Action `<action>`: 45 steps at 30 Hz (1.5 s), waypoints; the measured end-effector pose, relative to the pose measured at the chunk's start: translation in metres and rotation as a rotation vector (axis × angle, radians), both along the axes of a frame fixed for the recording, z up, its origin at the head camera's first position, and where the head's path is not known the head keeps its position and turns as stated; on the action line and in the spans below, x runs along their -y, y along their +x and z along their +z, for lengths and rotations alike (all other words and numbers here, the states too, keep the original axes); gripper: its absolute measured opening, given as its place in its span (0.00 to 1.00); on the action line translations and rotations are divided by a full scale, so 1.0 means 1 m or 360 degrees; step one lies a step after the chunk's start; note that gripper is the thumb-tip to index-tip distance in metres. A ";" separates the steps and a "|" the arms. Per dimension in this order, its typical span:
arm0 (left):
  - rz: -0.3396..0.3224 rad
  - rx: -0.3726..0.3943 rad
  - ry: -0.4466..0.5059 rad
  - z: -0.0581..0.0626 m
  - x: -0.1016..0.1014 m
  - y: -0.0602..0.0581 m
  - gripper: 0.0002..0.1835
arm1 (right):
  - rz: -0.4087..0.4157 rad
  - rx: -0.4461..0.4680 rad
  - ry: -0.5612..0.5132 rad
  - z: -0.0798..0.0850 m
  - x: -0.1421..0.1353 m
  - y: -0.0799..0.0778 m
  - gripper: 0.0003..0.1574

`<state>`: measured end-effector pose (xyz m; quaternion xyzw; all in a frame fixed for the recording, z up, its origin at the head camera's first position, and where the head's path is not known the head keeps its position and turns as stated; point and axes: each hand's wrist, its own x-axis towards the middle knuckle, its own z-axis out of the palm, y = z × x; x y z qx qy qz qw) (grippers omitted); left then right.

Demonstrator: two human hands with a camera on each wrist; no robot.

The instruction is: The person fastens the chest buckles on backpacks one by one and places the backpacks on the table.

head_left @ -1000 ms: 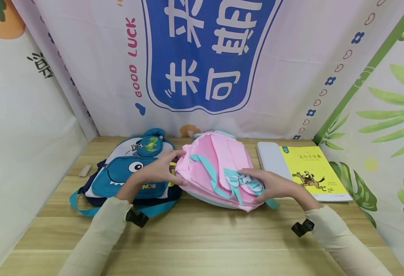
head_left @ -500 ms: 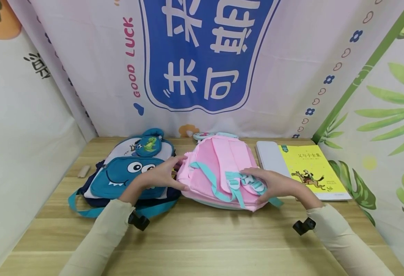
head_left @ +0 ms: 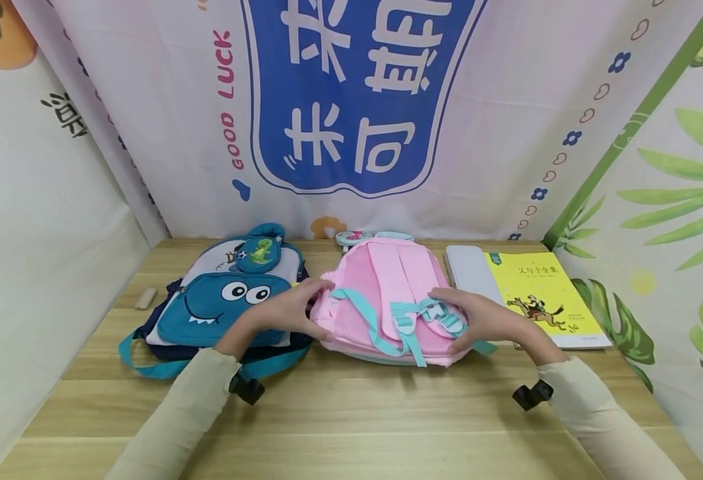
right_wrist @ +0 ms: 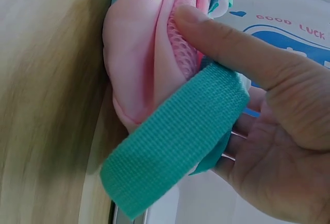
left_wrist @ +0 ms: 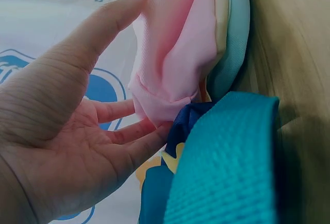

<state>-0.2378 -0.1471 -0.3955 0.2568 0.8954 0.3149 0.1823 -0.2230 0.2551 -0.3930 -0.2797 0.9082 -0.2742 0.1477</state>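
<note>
A pink backpack (head_left: 351, 327) lies on the wooden table with its back panel and shoulder straps facing up. Teal webbing and buckles (head_left: 435, 312) cross its lower right part. My left hand (head_left: 282, 310) touches the bag's left side, thumb and fingers spread and fairly straight. On the opposite side, my right hand (head_left: 486, 317) rests its thumb near the mesh edge; its other fingers lie partly behind a teal strap (right_wrist: 175, 136) in the right wrist view. Left of the pink bag is a blue dinosaur backpack (head_left: 219, 310), close to my left hand.
A yellow book (head_left: 537, 287) and a pale grey-white flat object (head_left: 474, 273) lie to the right. At the far left is a small beige block (head_left: 145, 298). Printed cloth walls (head_left: 195, 133) enclose the table (head_left: 351, 427) at the back and sides.
The pink backpack has shifted slightly right and turned a little, settling flatter. A round tag at its top has come into view. Both hands have moved slightly right with it.
</note>
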 end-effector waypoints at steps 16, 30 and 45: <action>-0.0024 0.0043 -0.0168 0.001 -0.011 0.008 0.52 | -0.0005 -0.0058 0.0052 0.004 0.000 -0.007 0.64; 0.0013 0.0136 -0.0235 0.003 -0.018 0.009 0.53 | 0.0011 0.0024 0.0179 0.003 0.003 -0.014 0.62; 0.0002 0.0010 -0.0238 0.014 -0.022 0.003 0.49 | -0.0047 0.0058 0.0224 0.001 0.007 -0.014 0.60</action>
